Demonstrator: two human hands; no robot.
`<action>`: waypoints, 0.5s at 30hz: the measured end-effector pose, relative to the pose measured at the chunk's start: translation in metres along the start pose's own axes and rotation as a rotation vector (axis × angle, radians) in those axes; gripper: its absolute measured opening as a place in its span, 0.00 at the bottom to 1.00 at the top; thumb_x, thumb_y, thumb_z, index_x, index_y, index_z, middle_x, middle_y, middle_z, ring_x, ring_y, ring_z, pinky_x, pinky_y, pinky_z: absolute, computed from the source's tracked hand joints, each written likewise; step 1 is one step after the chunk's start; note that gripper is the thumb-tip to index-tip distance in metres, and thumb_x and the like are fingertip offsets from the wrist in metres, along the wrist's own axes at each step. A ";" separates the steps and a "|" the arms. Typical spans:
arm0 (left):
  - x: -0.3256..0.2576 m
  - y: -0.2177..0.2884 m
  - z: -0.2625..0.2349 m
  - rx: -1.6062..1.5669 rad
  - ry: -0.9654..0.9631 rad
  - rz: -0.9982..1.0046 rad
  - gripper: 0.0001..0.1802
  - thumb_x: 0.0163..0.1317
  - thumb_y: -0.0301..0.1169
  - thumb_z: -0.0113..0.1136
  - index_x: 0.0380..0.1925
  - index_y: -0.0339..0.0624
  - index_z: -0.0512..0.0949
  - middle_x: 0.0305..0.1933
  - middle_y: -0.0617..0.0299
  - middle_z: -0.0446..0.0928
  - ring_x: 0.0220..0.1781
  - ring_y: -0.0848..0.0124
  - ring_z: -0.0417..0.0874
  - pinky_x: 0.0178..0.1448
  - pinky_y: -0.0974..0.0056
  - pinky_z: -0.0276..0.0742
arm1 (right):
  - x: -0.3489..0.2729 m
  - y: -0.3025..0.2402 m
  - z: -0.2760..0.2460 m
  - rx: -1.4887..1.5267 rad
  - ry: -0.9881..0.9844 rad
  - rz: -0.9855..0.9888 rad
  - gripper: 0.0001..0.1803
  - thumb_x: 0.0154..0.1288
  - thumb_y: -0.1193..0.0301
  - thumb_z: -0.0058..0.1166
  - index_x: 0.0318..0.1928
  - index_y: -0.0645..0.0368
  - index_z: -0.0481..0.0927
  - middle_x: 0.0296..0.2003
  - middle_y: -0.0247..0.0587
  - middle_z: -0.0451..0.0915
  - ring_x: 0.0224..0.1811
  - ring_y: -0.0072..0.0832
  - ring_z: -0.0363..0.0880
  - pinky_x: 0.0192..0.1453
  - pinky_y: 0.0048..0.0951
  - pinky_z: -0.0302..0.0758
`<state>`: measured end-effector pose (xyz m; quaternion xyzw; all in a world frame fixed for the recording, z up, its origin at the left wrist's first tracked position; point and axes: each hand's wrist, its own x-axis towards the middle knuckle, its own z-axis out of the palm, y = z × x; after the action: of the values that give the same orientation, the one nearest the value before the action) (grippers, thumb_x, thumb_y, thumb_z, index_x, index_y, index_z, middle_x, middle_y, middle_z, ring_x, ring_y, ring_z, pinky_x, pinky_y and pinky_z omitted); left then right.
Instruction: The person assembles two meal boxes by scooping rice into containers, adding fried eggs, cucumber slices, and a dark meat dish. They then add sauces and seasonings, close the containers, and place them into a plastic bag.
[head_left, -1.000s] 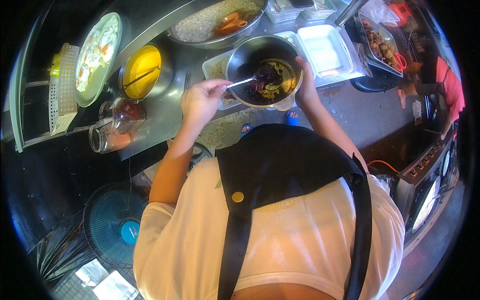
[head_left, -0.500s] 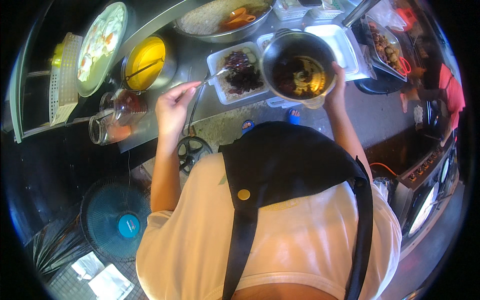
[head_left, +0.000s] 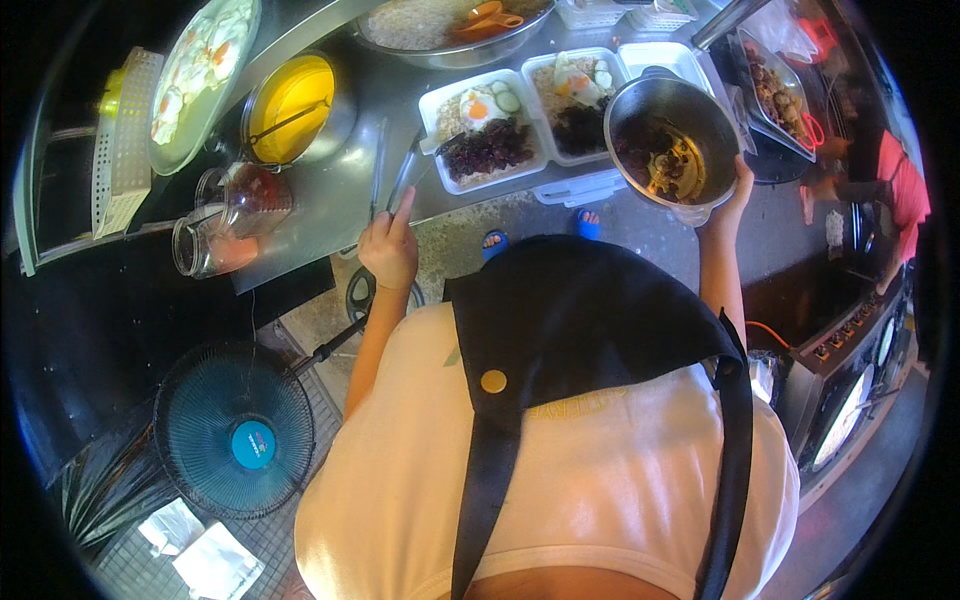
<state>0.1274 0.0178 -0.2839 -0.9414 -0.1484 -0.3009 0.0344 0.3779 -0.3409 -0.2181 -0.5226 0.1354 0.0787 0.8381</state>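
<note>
My left hand (head_left: 390, 248) is closed around metal tongs (head_left: 410, 165), whose two arms stand apart. One tip reaches the dark, shredded-looking food (head_left: 490, 152) in a white takeaway box (head_left: 505, 182). That box also holds rice, a fried egg (head_left: 483, 108) and cucumber slices. Beside it, a second white box (head_left: 578, 160) has similar contents, partly hidden by a metal pot (head_left: 705, 125). My right hand (head_left: 733, 195) grips this pot by its near right side and holds it tilted. Brown sauce and dark bits lie inside the pot.
Behind the pot sits another white box (head_left: 655, 60). A large rice basin (head_left: 450, 57) with an orange scoop stands at the back. Leftward are a yellow-filled pot (head_left: 290, 105), clear jars (head_left: 215, 235) and a plate of eggs (head_left: 165, 150). A fan (head_left: 235, 430) stands lower left; a person in pink (head_left: 905, 185) is at far right.
The pot has moved right, uncovering more of the second box. My left hand has drawn back toward me, the tongs have spread, and the fried egg in the first box now shows.
</note>
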 end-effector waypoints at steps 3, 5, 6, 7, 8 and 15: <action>-0.002 0.002 -0.008 -0.041 0.008 -0.011 0.31 0.43 0.22 0.59 0.51 0.63 0.80 0.21 0.67 0.63 0.19 0.67 0.70 0.25 0.61 0.69 | 0.003 0.001 -0.007 0.040 -0.025 0.013 0.30 0.64 0.51 0.41 0.56 0.63 0.70 0.51 0.47 0.76 0.52 0.39 0.75 0.58 0.38 0.71; -0.008 0.006 -0.013 -0.039 -0.045 -0.039 0.29 0.45 0.21 0.58 0.49 0.63 0.81 0.19 0.65 0.63 0.18 0.66 0.70 0.24 0.62 0.69 | 0.000 0.000 -0.005 0.029 -0.006 0.008 0.30 0.65 0.51 0.41 0.56 0.63 0.70 0.51 0.47 0.76 0.52 0.39 0.75 0.58 0.38 0.71; -0.011 0.007 -0.014 -0.039 -0.071 -0.052 0.28 0.47 0.21 0.58 0.48 0.64 0.82 0.18 0.65 0.63 0.18 0.65 0.70 0.23 0.62 0.68 | -0.001 -0.001 -0.003 0.024 0.004 0.006 0.30 0.65 0.51 0.41 0.56 0.63 0.70 0.51 0.47 0.76 0.51 0.39 0.76 0.58 0.38 0.71; -0.015 0.007 -0.013 -0.014 -0.094 -0.047 0.27 0.47 0.21 0.58 0.47 0.64 0.82 0.19 0.65 0.65 0.19 0.64 0.72 0.23 0.62 0.69 | -0.004 -0.002 -0.002 0.027 0.002 0.022 0.30 0.65 0.51 0.41 0.56 0.63 0.70 0.51 0.47 0.76 0.51 0.39 0.76 0.58 0.38 0.72; -0.019 0.005 -0.010 0.011 -0.117 -0.041 0.26 0.48 0.22 0.58 0.47 0.64 0.83 0.20 0.65 0.68 0.20 0.63 0.73 0.24 0.62 0.70 | -0.006 -0.002 -0.001 0.031 0.000 0.038 0.30 0.64 0.51 0.41 0.56 0.63 0.70 0.50 0.47 0.76 0.51 0.38 0.76 0.57 0.37 0.72; 0.006 -0.021 0.009 -1.025 -0.128 -0.708 0.12 0.61 0.25 0.59 0.44 0.43 0.83 0.34 0.64 0.83 0.35 0.74 0.81 0.42 0.70 0.75 | -0.023 -0.006 0.016 -0.059 -0.071 0.087 0.29 0.62 0.52 0.47 0.54 0.63 0.71 0.48 0.45 0.76 0.48 0.34 0.76 0.54 0.33 0.72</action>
<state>0.1308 0.0405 -0.2885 -0.7483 -0.2900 -0.2698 -0.5321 0.3602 -0.3290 -0.1988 -0.5376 0.1259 0.1377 0.8223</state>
